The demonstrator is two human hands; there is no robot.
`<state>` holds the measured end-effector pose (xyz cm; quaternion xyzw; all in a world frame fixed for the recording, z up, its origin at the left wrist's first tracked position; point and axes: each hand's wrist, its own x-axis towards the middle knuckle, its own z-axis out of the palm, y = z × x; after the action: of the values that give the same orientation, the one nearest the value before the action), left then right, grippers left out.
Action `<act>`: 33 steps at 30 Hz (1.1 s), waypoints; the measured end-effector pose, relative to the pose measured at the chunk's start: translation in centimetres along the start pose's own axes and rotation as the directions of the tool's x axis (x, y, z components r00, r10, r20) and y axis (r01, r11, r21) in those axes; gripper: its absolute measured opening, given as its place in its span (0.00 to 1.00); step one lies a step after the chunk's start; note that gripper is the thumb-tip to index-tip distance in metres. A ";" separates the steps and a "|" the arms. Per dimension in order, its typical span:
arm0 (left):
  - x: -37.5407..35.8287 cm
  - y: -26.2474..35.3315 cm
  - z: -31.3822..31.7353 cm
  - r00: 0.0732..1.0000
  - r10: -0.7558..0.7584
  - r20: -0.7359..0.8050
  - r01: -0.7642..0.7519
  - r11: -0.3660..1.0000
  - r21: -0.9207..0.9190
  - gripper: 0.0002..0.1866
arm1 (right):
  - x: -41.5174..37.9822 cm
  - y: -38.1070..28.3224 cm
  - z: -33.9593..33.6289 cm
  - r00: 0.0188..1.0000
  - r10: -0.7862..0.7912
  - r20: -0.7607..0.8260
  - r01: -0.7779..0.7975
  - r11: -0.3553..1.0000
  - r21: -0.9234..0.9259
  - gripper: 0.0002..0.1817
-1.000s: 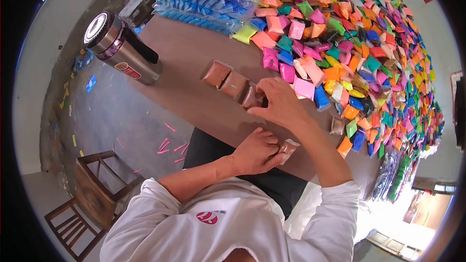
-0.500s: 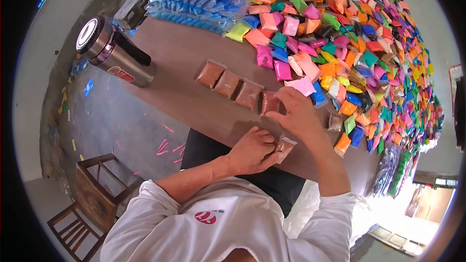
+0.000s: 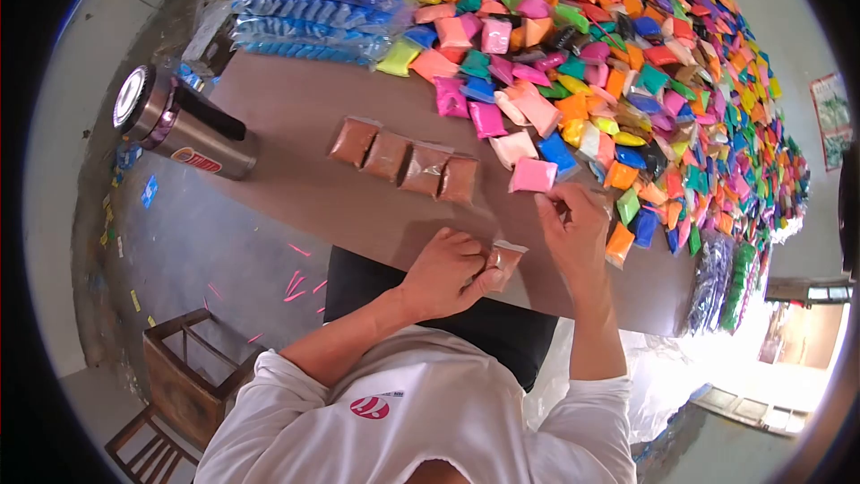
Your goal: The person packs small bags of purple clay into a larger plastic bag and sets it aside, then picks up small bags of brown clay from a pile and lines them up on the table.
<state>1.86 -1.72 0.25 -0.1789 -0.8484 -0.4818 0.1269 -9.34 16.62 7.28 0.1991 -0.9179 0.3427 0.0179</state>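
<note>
My left hand (image 3: 446, 276) is closed near the table's front edge. Its thumb and fingers pinch a small brown packet (image 3: 507, 262) in clear film, which leans upright. My right hand (image 3: 575, 226) lies at the edge of the colourful heap, fingers curled and thumb towards the index finger. Whatever those fingers grip is hidden beneath them. A pink packet (image 3: 533, 176) lies just beyond its fingertips. To the left, several brown packets (image 3: 385, 156) lie side by side in a slanting row on the brown table (image 3: 296, 116).
A large heap of coloured packets (image 3: 618, 81) covers the far and right side. Bagged blue strips (image 3: 313, 27) are stacked at the back left. A steel flask (image 3: 193, 134) lies towards the left edge. A wooden stool (image 3: 184, 376) stands on the floor.
My right hand has left the end brown packet, which now sits against the row, and moved right to the heap's edge. My left hand still pinches its packet. The view has shifted slightly.
</note>
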 end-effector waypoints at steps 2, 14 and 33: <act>0.0 -0.1 0.1 1.000 0.011 -0.006 -0.011 1.000 -0.001 0.14 | -1.1 2.2 0.1 0.993 -0.040 -0.107 0.029 0.994 -0.107 0.17; 0.7 0.6 -0.2 0.997 -0.012 0.072 0.006 0.997 0.075 0.16 | 5.1 6.1 2.6 0.927 -0.327 -0.184 0.260 0.913 -0.315 0.24; 0.8 0.3 -0.3 0.997 -0.038 0.067 0.038 0.999 -0.006 0.20 | -9.5 1.7 2.8 0.860 0.178 0.479 -0.489 0.556 0.672 0.18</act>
<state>1.31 -1.67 0.94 -0.1792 -0.8536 -0.4810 0.0887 -0.95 19.34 2.47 0.0644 -0.6869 0.6576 -0.3026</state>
